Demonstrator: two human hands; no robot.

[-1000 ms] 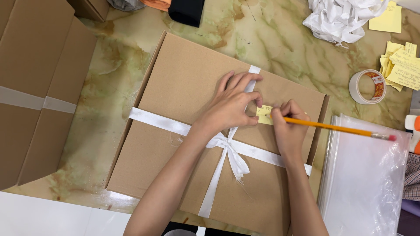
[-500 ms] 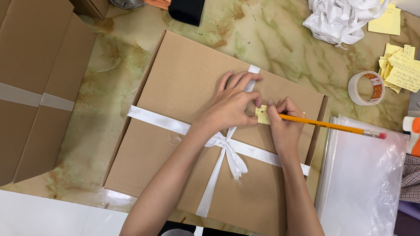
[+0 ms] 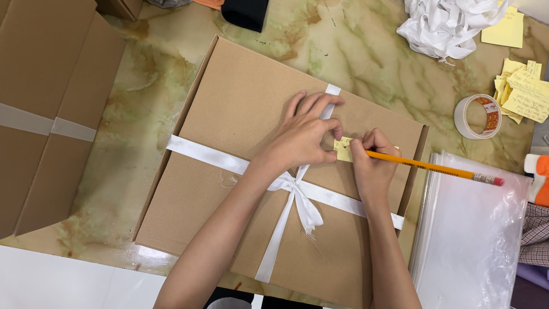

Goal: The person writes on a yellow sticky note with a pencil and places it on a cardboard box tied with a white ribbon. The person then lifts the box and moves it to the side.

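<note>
A flat brown cardboard box (image 3: pixel 240 109) lies on the marble tabletop, tied crosswise with a white ribbon (image 3: pixel 211 158) knotted in a bow near its middle. My left hand (image 3: pixel 303 134) presses flat on the lid, fingers spread over the ribbon, steadying a small yellow sticky note (image 3: pixel 343 150) stuck to the box. My right hand (image 3: pixel 373 166) grips an orange pencil (image 3: pixel 434 169) with a red eraser end, its tip on the note.
A larger taped cardboard box (image 3: pixel 46 109) lies at the left. A stack of clear plastic bags (image 3: pixel 474 234) sits at the right. A tape roll (image 3: pixel 477 116), loose yellow notes (image 3: pixel 523 91) and crumpled white ribbon (image 3: pixel 446 23) lie at the back right.
The view has shifted slightly. My right hand and the pencil have shifted slightly over the note; my left hand stays pressed on the lid.
</note>
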